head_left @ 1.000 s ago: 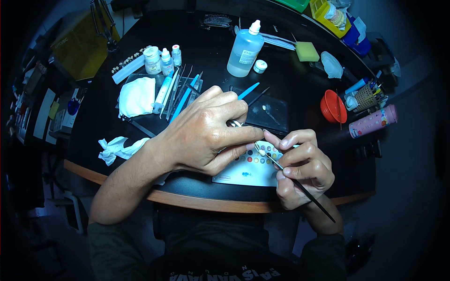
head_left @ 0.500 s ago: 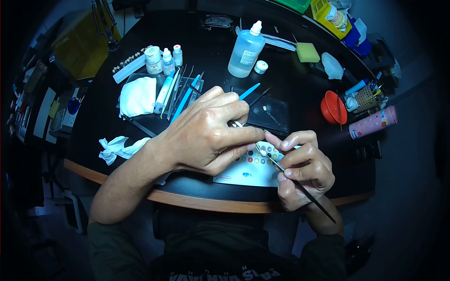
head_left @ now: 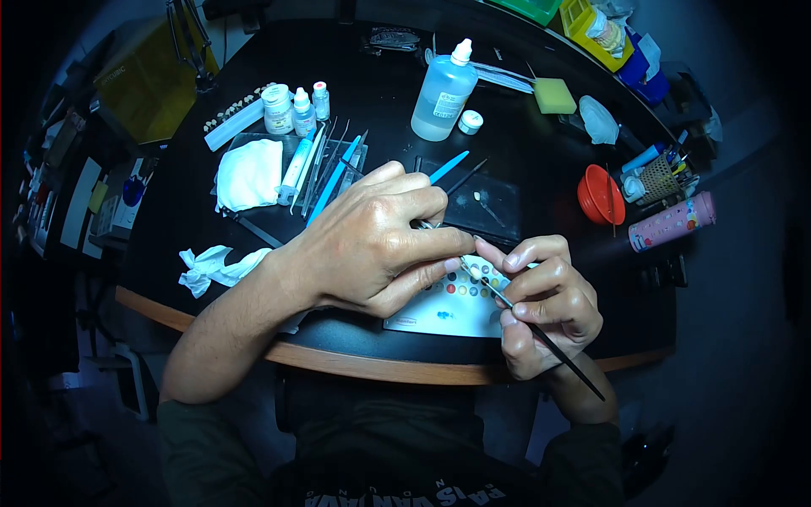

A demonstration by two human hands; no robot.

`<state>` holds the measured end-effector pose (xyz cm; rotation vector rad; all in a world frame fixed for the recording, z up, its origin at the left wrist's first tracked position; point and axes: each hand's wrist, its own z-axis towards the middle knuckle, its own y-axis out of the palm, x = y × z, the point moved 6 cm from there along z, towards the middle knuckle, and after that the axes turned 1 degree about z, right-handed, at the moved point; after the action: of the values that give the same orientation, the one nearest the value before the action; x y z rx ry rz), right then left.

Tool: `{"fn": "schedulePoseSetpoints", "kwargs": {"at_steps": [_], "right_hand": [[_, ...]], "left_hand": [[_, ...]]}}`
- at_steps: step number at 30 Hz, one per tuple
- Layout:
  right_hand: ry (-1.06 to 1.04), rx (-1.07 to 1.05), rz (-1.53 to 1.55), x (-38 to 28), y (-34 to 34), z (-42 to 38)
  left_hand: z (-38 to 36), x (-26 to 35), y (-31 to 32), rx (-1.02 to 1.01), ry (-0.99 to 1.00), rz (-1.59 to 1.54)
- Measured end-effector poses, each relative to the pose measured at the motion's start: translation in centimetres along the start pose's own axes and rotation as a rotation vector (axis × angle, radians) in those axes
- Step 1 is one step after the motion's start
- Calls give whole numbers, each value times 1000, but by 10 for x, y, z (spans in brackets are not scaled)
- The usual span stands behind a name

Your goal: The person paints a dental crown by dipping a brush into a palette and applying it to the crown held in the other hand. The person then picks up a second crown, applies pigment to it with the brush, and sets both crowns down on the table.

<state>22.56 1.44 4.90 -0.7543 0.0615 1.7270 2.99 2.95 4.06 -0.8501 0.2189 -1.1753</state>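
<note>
My right hand (head_left: 553, 304) grips a thin dark-handled brush (head_left: 553, 348), its tip pointing up and left. The tip meets a small cream tooth-shaped piece (head_left: 476, 273). My left hand (head_left: 380, 241) is closed, thumb and index finger pinched round a thin metal tool whose end is at the tooth-shaped piece; most of that tool is hidden by the fingers. The fingertips of both hands nearly touch. Below them lies a white palette card (head_left: 448, 321) with rows of coloured dots and a blue smear.
Around the hands are a large clear bottle (head_left: 443, 97), small bottles (head_left: 277, 110), a folded white cloth (head_left: 248, 175), slim tools (head_left: 334, 182), a dark slab (head_left: 486, 203), a red bowl (head_left: 596, 193), a pink container (head_left: 673, 223) and crumpled tissue (head_left: 215, 269). The table's wooden edge (head_left: 372, 369) runs nearest me.
The brush tip and the tooth-shaped piece have shifted very slightly. Both hands hold nearly the same pose and place.
</note>
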Motion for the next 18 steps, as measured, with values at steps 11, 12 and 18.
{"fn": "schedulePoseSetpoints", "kwargs": {"at_steps": [11,12,18], "right_hand": [[9,-19,-34,-2,1,0],[8,-15,-30,-2,1,0],[5,4,2,-1,2,1]], "left_hand": [[0,0,0,0,-9,19],[0,0,0,3,-7,20],[1,1,-1,10,-3,22]]}}
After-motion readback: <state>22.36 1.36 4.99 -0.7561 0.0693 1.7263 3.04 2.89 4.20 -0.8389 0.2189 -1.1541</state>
